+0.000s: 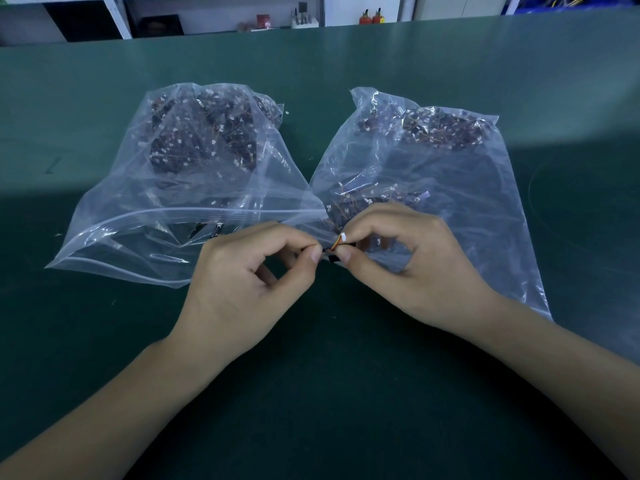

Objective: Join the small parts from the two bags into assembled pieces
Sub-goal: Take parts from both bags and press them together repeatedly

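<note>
Both hands meet low over the green surface (346,375), just in front of the two clear zip bags. The left hand (242,282) pinches a small dark part between thumb and forefinger; the part is mostly hidden, so what it is remains a guess. The right hand (412,268) pinches a wired connector (337,242), its white plug at the top and short red and yellow leads running down-left toward a black body at the thumb tip. The two pieces sit nearly tip to tip, so the mating move runs sideways between the thumbs. The left bag (194,188) and right bag (450,174) lie behind, both holding many more dark wired parts.
</note>
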Demonstrator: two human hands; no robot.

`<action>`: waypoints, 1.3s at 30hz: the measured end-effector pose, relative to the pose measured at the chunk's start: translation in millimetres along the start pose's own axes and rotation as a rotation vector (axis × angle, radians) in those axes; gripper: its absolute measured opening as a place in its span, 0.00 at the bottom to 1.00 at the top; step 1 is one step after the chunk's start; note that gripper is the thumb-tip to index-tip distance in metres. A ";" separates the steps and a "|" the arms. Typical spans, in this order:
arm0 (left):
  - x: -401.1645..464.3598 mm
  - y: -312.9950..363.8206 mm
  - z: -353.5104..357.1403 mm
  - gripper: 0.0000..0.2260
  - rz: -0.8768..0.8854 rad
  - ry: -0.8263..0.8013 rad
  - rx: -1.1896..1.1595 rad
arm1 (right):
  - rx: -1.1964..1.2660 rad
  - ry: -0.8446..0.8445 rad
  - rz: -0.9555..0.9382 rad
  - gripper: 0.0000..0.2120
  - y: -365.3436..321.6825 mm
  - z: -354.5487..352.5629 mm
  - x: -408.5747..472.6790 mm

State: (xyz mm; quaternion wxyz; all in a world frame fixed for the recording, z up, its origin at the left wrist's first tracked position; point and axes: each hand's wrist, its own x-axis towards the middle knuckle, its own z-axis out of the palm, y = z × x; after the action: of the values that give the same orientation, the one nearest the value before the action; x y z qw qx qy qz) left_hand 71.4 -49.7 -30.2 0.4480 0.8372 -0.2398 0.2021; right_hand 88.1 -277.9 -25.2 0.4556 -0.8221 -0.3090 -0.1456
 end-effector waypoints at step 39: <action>11.1 10.2 15.8 0.16 0.213 -0.236 0.721 | -0.190 0.060 0.037 0.12 2.0 -1.1 -0.5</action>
State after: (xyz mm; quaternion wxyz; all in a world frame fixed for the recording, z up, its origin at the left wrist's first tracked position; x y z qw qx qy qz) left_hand 76.3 -70.5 -25.6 0.0711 0.9289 -0.2888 0.2209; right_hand 89.0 -279.8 -26.2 0.3872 -0.8625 -0.2646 -0.1903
